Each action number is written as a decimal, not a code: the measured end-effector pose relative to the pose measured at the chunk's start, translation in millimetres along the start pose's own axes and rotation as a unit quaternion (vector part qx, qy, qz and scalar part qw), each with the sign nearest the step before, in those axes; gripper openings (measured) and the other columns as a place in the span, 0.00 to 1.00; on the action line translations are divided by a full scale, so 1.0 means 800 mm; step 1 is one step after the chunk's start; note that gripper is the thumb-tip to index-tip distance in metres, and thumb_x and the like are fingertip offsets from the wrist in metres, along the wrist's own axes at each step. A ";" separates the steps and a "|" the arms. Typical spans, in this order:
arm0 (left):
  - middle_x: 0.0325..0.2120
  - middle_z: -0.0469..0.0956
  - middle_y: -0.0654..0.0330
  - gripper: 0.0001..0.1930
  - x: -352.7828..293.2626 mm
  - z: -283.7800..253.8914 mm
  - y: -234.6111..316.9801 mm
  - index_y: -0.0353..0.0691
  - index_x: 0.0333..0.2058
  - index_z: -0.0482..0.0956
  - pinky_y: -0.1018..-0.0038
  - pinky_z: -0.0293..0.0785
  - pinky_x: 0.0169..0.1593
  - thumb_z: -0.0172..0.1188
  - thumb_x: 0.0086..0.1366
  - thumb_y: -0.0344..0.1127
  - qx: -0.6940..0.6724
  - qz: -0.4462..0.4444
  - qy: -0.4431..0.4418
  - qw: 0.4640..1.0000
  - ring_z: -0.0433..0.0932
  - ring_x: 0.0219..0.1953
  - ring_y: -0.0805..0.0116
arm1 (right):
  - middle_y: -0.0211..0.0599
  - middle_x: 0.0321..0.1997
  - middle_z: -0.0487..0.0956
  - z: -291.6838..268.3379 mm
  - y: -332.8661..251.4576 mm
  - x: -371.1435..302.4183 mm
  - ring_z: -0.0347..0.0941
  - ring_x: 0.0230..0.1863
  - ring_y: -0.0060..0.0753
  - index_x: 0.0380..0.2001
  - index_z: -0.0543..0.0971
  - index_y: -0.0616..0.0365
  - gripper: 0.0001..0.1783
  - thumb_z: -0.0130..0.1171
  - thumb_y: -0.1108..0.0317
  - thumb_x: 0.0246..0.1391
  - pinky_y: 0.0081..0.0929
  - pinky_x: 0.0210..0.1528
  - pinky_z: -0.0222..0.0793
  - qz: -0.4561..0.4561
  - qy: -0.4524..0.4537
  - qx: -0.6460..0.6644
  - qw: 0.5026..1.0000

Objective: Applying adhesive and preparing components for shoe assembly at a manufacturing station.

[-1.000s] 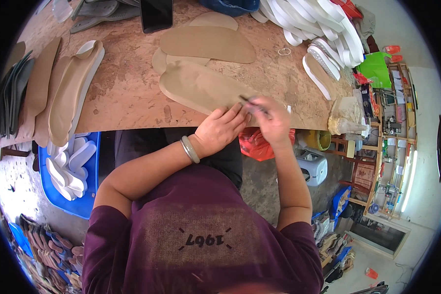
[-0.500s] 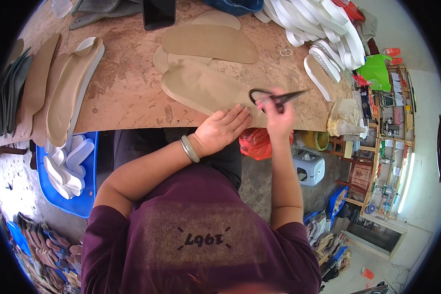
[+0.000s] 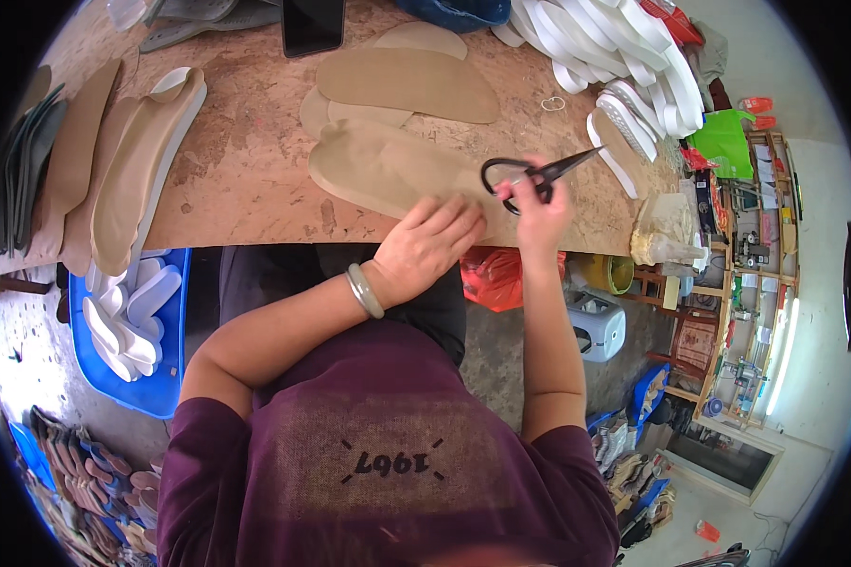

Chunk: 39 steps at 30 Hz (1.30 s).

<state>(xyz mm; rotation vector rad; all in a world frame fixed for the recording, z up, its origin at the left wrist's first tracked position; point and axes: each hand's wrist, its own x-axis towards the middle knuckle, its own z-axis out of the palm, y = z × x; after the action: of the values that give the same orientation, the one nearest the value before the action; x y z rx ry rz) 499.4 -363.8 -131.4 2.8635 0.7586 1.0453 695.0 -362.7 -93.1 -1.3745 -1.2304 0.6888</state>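
A tan insole [image 3: 383,168] lies at the near edge of the worktable, its wide end to the left. My left hand [image 3: 429,244] rests on its near right part, fingers stretched out and slightly bent. Black scissors [image 3: 565,163] are held in my right hand [image 3: 542,213], just right of the insole, with the blades pointing to the right and away from it. My fingers wrap round the scissors' looped handles. Beyond the insole, more tan insole pieces [image 3: 407,85] lie overlapping on the wood.
White shoe soles [image 3: 624,57] are heaped at the back right. A tan-lined sole [image 3: 147,170] and dark sheets [image 3: 24,180] lie on the left. A phone [image 3: 313,24] is at the back. Below the wooden table [image 3: 246,180], a blue bin [image 3: 123,392] holds white soles.
My right hand and the scissors have shifted slightly, the blades now tipping further up and right. My left fingers have bent a little and stay on the insole.
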 end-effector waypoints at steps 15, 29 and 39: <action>0.51 0.74 0.63 0.23 -0.023 -0.003 -0.010 0.42 0.53 0.75 0.71 0.66 0.55 0.54 0.57 0.34 0.075 -0.030 0.011 0.997 0.72 0.56 0.69 | 0.33 0.28 0.78 0.050 0.015 0.041 0.77 0.29 0.28 0.48 0.73 0.64 0.14 0.57 0.75 0.59 0.30 0.34 0.77 0.065 0.094 0.259 0.959; 0.49 0.74 0.64 0.22 -0.023 -0.004 -0.010 0.42 0.52 0.76 0.71 0.68 0.52 0.54 0.56 0.35 0.078 -0.008 0.031 0.996 0.72 0.54 0.69 | 0.30 0.29 0.81 0.070 0.016 0.055 0.79 0.27 0.24 0.45 0.77 0.60 0.12 0.60 0.74 0.58 0.24 0.27 0.75 0.041 0.065 0.246 0.966; 0.50 0.74 0.63 0.22 -0.026 -0.002 -0.012 0.43 0.52 0.76 0.71 0.68 0.52 0.55 0.56 0.35 0.051 0.006 0.020 0.998 0.72 0.54 0.70 | 0.36 0.30 0.79 0.037 -0.015 0.029 0.77 0.28 0.40 0.42 0.80 0.54 0.23 0.63 0.81 0.37 0.30 0.31 0.76 -0.431 -0.204 -0.276 0.835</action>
<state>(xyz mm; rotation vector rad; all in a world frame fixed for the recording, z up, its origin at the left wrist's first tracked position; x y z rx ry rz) 480.4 -364.8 -144.3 2.9445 0.8212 1.0996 671.2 -333.2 -83.1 -0.9305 -2.3069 -0.0532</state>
